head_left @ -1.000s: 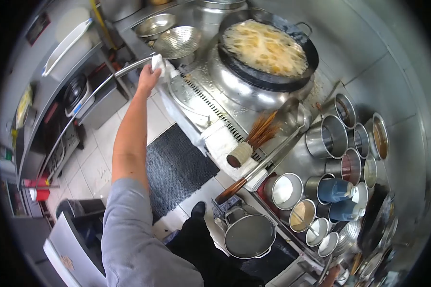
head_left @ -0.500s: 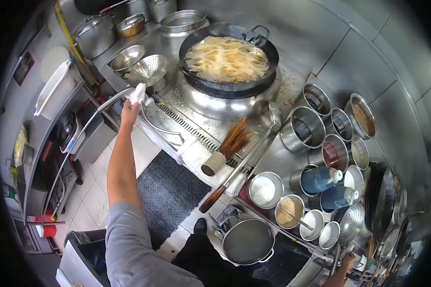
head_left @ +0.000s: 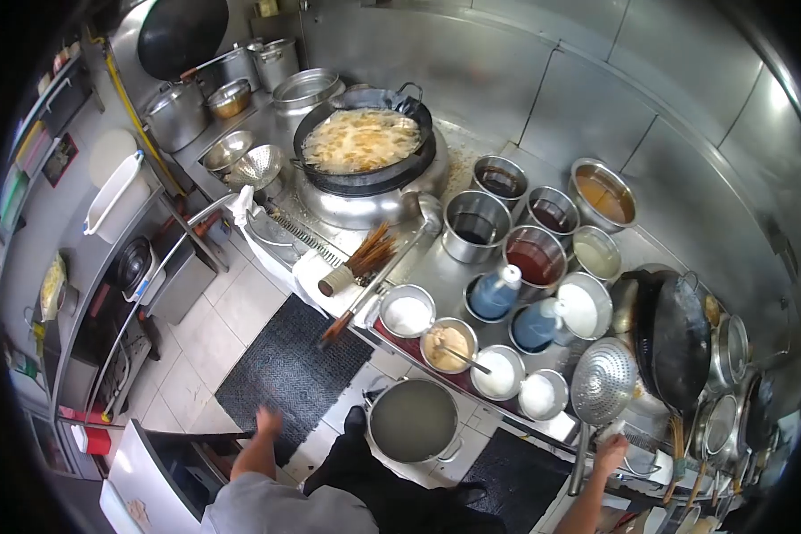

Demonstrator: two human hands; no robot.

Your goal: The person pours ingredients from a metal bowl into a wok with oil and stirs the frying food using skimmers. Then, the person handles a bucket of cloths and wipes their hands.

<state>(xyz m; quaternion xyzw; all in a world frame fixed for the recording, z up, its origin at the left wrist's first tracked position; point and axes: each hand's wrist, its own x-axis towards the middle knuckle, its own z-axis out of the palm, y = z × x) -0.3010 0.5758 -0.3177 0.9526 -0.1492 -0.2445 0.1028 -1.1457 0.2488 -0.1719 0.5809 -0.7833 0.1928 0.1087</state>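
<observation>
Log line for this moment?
left hand: away from counter, blurred | right hand: at counter edge, near skimmer handle | wok: pale foam

"Where are the 2 hands?"

"Well apart, 1 to each side of the body, both low in view."

"How's the left hand [head_left: 267, 423]?"

"Ahead of the left arm [head_left: 253, 458], its bare forearm foreshortened. Blur hides how the fingers stand."

"And the right hand [head_left: 610, 454]?"

"Out to the side, on a bare right arm [head_left: 585, 509] rising from the bottom edge. The fingers look curled; how tightly, I can't tell."
</observation>
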